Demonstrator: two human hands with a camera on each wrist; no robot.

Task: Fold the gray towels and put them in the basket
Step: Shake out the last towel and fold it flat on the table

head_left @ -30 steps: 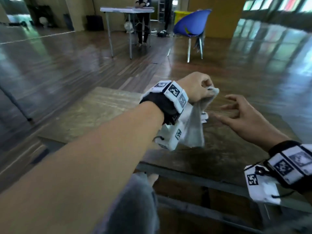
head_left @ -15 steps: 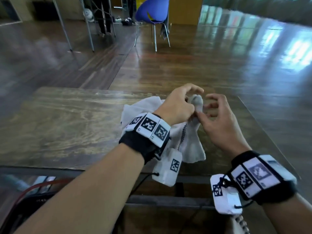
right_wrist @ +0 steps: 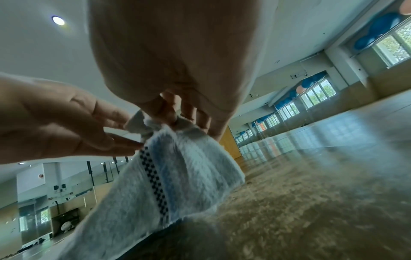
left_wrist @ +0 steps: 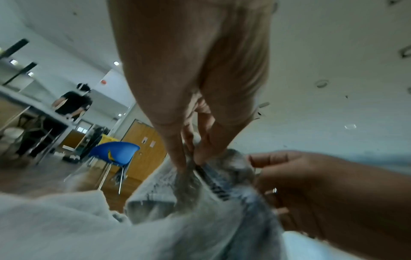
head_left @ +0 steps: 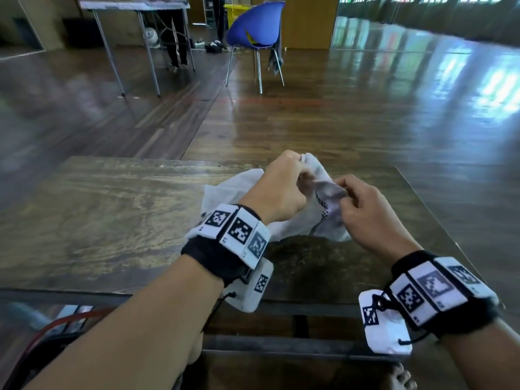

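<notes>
Hands: left hand (head_left: 277,190) and right hand (head_left: 365,212) both pinching bunched top edge of gray towel (head_left: 298,223), lifting off table (head_left: 112,220). Folding barely starting; basket not showing.

towel (head_left: 284,226): partly hidden behind left hand (head_left: 277,190) | towel edge blurred, left wrist view

Gray towel (head_left: 284,218), bunched and half lifted

Pale gray terry with a black-and-white checkered stripe; its gathered top edge is raised off the surface (head_left: 112,220), the rest trailing toward 8 o'clock.
</notes>
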